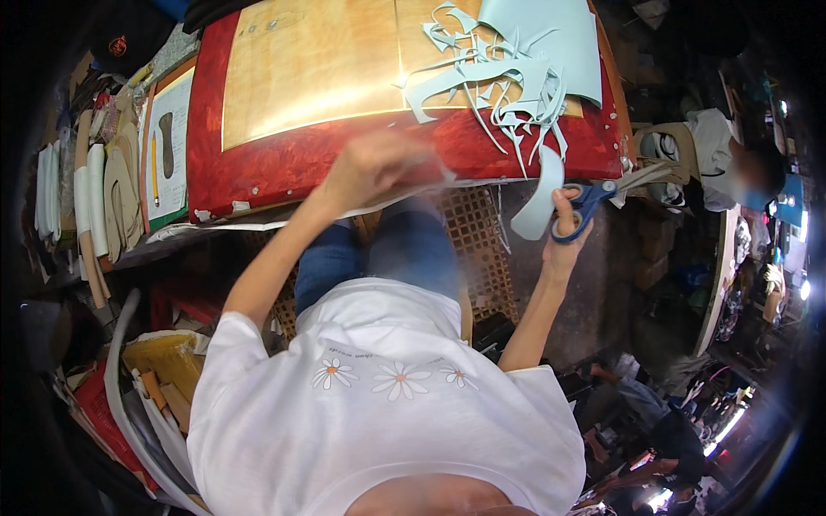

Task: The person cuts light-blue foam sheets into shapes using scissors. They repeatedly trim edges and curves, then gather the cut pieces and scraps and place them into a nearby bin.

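Note:
My right hand [564,234] is closed round the blue handles of a pair of scissors [588,199] just off the table's front edge. A curved pale-blue cut piece [539,205], like a strip of sheet material, is at the thumb of that hand; whether the thumb pins it is unclear. My left hand [379,168] is over the red front border of the table, smeared by motion. A faint pale blur shows by its fingers, too smeared to name. Beyond the right hand, a tangle of pale-blue offcuts [525,86] lies on the table beside a larger pale-blue sheet [559,39].
The table has a red border [284,176] round a shiny yellowish board [314,69]. At the left lie a paper with a dark sole-shaped piece and a pencil [156,168], beside rolls and stacked sheets [96,198]. Another person [748,172] is at the far right.

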`<state>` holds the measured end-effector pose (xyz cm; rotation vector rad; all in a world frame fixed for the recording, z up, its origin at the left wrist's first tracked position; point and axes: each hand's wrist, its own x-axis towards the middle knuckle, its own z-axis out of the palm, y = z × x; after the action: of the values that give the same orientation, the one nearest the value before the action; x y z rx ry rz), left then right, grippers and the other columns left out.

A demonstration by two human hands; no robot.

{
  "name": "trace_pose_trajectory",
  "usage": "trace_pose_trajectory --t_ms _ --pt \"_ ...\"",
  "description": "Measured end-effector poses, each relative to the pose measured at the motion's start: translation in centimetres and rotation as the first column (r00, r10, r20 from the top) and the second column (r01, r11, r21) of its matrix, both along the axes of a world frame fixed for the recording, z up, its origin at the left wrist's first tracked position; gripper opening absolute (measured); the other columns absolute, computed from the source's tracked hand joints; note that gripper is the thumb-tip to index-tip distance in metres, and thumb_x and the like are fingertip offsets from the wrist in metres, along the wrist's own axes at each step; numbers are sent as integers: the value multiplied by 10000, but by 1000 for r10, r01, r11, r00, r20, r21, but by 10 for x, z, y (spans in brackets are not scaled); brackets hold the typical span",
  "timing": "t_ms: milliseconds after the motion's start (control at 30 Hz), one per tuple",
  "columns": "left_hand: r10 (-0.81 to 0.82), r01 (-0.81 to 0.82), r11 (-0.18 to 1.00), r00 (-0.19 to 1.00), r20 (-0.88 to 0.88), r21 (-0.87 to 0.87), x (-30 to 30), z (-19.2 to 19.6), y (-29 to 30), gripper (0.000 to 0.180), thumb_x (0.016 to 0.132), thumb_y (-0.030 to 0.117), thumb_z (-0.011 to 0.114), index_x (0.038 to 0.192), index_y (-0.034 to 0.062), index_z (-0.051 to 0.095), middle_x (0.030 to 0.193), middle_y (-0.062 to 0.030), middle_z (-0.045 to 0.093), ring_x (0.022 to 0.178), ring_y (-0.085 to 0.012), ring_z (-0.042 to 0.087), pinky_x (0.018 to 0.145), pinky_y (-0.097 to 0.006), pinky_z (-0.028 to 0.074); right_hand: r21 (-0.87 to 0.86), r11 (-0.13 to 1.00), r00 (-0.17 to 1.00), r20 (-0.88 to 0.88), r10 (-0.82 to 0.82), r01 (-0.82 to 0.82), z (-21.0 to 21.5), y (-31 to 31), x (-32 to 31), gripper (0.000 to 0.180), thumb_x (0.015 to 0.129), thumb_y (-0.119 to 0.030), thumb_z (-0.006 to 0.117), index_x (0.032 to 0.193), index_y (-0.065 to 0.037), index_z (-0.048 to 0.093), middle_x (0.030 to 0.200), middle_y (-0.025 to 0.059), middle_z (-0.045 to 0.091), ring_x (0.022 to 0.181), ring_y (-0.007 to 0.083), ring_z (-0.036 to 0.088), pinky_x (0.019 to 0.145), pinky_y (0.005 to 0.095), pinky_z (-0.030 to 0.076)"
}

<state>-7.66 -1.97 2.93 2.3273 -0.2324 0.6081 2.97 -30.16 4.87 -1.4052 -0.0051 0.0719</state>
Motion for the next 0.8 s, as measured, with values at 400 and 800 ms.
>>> trace_pose_trajectory --t_ms 400,800 --pt "257 -239 963 954 -156 128 217 -36 27 921 684 698 568 1367 112 368 1341 -121 456 1215 -260 440 1058 -517 164 249 968 982 169 -88 44 -22 59 125 155 723 -40 676 838 -76 579 829 -7 547 764 94 533 696 224 437" --pt "-36 27 990 998 -58 -140 133 -16 -43 633 614 251 752 1168 61 510 997 -151 587 943 -342 564 817 -409 441 698 659 842 -153 518 -279 -22 91 108 150 734 -112 603 862 -95 525 752 25 548 779 158 551 797 315 464"
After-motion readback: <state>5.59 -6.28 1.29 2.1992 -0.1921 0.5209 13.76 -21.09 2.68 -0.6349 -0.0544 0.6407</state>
